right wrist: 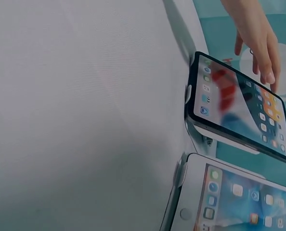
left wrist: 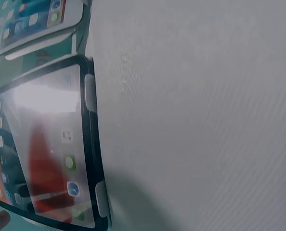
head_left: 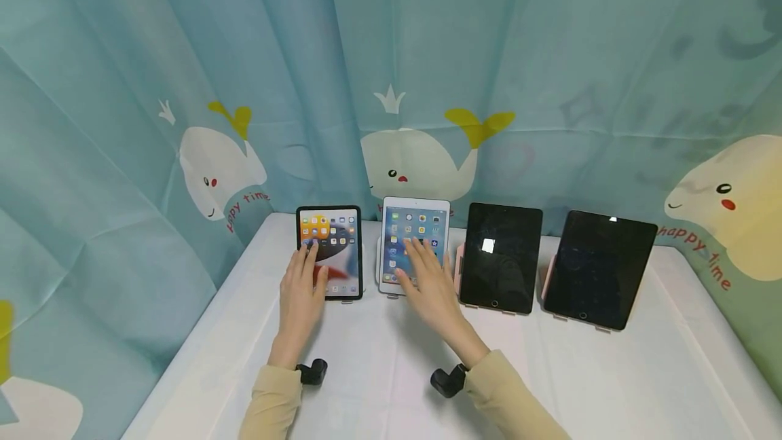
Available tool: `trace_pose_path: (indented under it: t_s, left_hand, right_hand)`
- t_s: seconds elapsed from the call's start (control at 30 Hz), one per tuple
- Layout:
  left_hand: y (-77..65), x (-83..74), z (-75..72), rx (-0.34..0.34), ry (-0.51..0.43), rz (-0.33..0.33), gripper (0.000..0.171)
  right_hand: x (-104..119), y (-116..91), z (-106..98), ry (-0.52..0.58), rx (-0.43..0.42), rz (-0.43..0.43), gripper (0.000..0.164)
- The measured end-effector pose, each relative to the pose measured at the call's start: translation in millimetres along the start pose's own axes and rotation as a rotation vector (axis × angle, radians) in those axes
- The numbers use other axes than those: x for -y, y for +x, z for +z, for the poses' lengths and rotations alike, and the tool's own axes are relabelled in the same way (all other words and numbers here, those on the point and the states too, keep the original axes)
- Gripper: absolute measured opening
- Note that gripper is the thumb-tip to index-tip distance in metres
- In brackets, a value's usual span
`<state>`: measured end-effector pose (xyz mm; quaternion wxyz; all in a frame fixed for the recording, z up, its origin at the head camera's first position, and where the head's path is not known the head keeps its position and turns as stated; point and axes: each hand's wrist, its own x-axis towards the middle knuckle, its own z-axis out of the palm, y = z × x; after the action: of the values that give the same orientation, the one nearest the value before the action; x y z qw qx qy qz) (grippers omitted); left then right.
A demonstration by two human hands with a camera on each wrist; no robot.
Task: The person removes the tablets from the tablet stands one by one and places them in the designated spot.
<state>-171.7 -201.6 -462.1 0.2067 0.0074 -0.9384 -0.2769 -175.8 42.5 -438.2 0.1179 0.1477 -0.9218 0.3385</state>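
Note:
Four tablets lean in a row on stands in the head view. My left hand (head_left: 301, 294) is at the lit black-framed tablet (head_left: 343, 270), its fingers extended over the left side of the screen. In the right wrist view, that hand (right wrist: 258, 43) has its fingertips right at the tablet's edge. My right hand (head_left: 436, 294) reaches over the lit white tablet (head_left: 421, 219), fingers spread in front of its screen. Only a fingertip of the right hand shows at the right wrist view's lower right corner. Neither hand grips anything.
Two dark-screened tablets stand to the right, one upright (head_left: 501, 260) and one tilted (head_left: 599, 270). White cloth covers the table (head_left: 391, 372). A blue curtain (head_left: 427, 39) with whale prints hangs close behind the row. Black wrist cameras (head_left: 449, 382) sit at both cuffs.

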Motion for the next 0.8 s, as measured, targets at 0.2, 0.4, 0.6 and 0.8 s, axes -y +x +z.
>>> trace_pose_path:
  t_s: [0.2, 0.4, 0.6, 0.8]
  left_hand:
    - [9.1, 5.0, -3.3, -0.002, 0.011, -0.003, 0.054]
    - [16.1, 10.4, -3.6, -0.012, 0.024, -0.001, 0.057]
    - [20.4, 13.8, -6.7, -0.015, 0.043, 0.004, 0.058]
    - [25.9, 17.5, -8.1, -0.021, 0.047, 0.005, 0.058]
  right_hand:
    - [5, 9, 4, -0.024, 0.018, -0.035, 0.058]
    - [9, 18, 9, -0.027, 0.04, -0.059, 0.058]
    - [13, 26, 12, -0.006, 0.061, -0.083, 0.057]
    - [19, 33, 14, 0.009, 0.095, -0.086, 0.058]
